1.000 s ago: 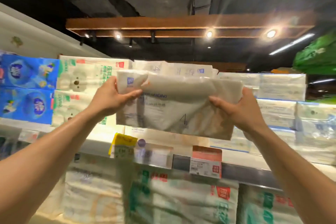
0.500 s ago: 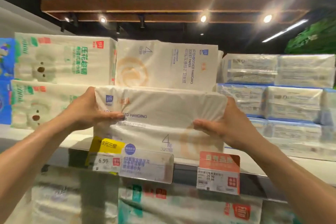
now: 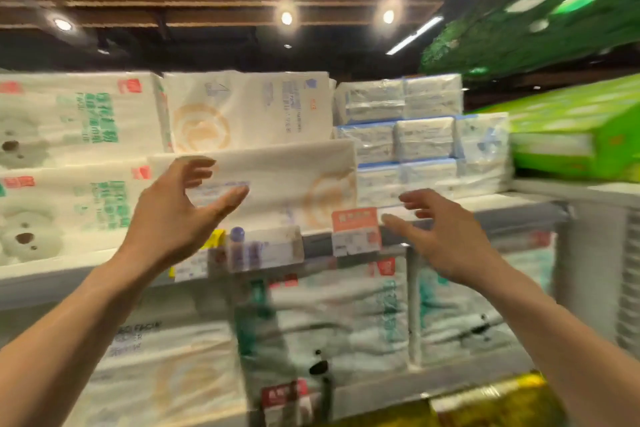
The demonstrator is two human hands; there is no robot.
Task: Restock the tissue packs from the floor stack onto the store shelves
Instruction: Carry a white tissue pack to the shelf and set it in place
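A white tissue pack point(image 3: 284, 184) with an orange ring print lies on the top shelf point(image 3: 519, 204), in front of a taller pack of the same kind point(image 3: 249, 111). My left hand point(image 3: 173, 215) hovers just before the pack's left end, fingers spread, holding nothing. My right hand point(image 3: 446, 239) is open too, a little below and to the right of the pack, in front of the shelf edge. The view is blurred by motion.
White packs with green print and a bear point(image 3: 69, 163) fill the shelf to the left. Blue-wrapped small packs point(image 3: 422, 139) are stacked to the right, green boxes point(image 3: 571, 139) beyond. Price tags point(image 3: 355, 230) hang on the shelf rail. More packs point(image 3: 339, 315) fill the shelf below.
Both hands have let go of the tissue pack, which now rests on the top shelf. The hands have drawn back, fingers spread, and the view has swung right.
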